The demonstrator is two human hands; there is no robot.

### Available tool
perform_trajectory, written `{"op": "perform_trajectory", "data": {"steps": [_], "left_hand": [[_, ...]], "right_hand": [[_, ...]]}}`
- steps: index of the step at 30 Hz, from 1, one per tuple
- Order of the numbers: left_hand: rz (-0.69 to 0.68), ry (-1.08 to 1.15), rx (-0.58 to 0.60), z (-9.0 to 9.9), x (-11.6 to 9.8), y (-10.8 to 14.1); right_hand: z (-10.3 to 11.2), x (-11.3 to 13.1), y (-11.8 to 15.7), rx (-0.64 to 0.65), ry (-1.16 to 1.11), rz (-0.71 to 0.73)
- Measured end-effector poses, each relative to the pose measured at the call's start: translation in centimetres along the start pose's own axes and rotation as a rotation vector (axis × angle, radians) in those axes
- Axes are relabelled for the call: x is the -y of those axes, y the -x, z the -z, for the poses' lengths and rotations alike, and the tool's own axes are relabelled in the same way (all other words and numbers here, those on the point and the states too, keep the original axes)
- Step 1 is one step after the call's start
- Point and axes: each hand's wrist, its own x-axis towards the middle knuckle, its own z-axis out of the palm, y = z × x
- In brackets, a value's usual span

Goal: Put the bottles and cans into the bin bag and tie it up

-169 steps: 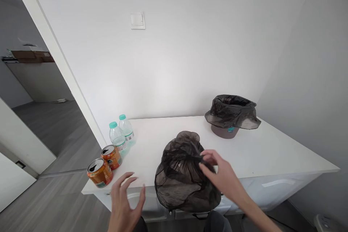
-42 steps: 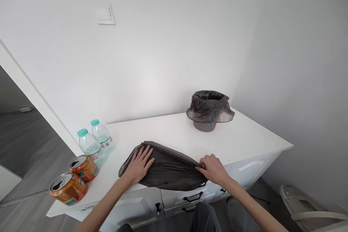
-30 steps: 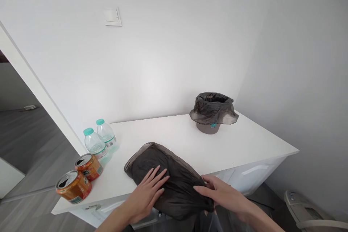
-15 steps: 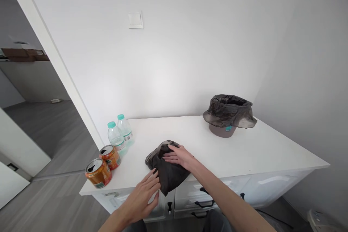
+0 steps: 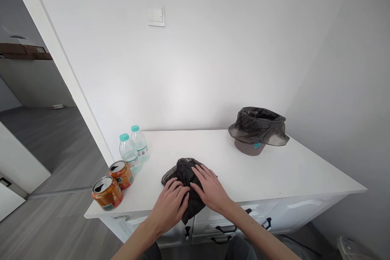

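Note:
A crumpled black plastic bag [image 5: 184, 166] lies at the front edge of the white cabinet top, partly hanging over it. My left hand [image 5: 170, 205] is at its near left side, with bent fingers and thumb closed on the plastic. Across the bag's right side lies my right hand [image 5: 211, 191], fingers stretched out and thumb apart, pressing on it from above. My palms hide part of the bag. Farther right stands a brown bin [image 5: 249, 147] lined with another black bag [image 5: 258, 124], whose edge is folded outward over the rim.
Two orange cans [image 5: 107, 194], opened on top, stand at the left front corner of the cabinet top [image 5: 304, 174]. Behind them are two clear bottles [image 5: 128, 150] with teal caps. A wall with a light switch [image 5: 156, 16] rises behind; a doorway is at left.
My right hand has drawn back from the bag's opening onto its right side. My left hand has moved up and right onto the bag, which looks more bunched together.

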Motion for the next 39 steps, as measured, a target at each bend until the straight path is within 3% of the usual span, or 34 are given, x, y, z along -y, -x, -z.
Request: {"op": "perform_trajectory", "data": {"steps": [4,8,10,14,17,19,22,26,30,33,35,37,39], "left_hand": [[0.082,-0.058,-0.058,-2.5,1.1,-1.5],[0.109,-0.073,0.118,-5.7,3.9,-2.0],[0.113,-0.057,0.191,-6.3,5.1,-1.8],[0.000,0.021,0.128,-4.1,5.1,-0.5],[-0.127,0.111,0.198,-1.5,3.4,1.1],[-0.128,0.125,0.271,-0.8,2.6,2.4],[-0.045,0.142,0.266,-1.2,2.6,4.3],[0.116,0.310,0.186,-1.9,3.6,5.7],[0.434,0.432,0.062,-1.0,3.8,4.9],[0.531,0.368,-0.084,-0.1,3.5,3.2],[0.528,0.175,-0.239,0.2,3.0,1.8],[0.421,-0.044,-0.345,0.2,2.3,0.5],[0.227,-0.171,-0.319,-0.4,1.7,-0.5]], "right_hand": [[-2.4,-2.6,0.5,0.100,0.243,0.117],[-2.1,-3.3,1.1,0.134,0.330,0.153],[-1.0,-3.7,1.8,0.164,0.351,0.170],[0.3,-5.9,3.7,0.151,0.381,0.345],[-0.1,-7.6,4.7,0.082,0.407,0.459],[-0.6,-8.0,5.2,0.039,0.406,0.477],[-0.7,-7.2,6.1,-0.006,0.364,0.470],[0.1,-5.3,6.9,-0.043,0.156,0.382],[0.0,-4.0,5.3,-0.125,-0.140,0.071],[-0.9,-3.7,2.7,-0.150,-0.265,-0.120],[-1.5,-3.8,1.0,-0.119,-0.236,-0.170],[-2.0,-4.0,-0.6,-0.087,-0.146,-0.172],[-2.3,-4.3,-1.9,-0.073,-0.071,-0.155]]}}
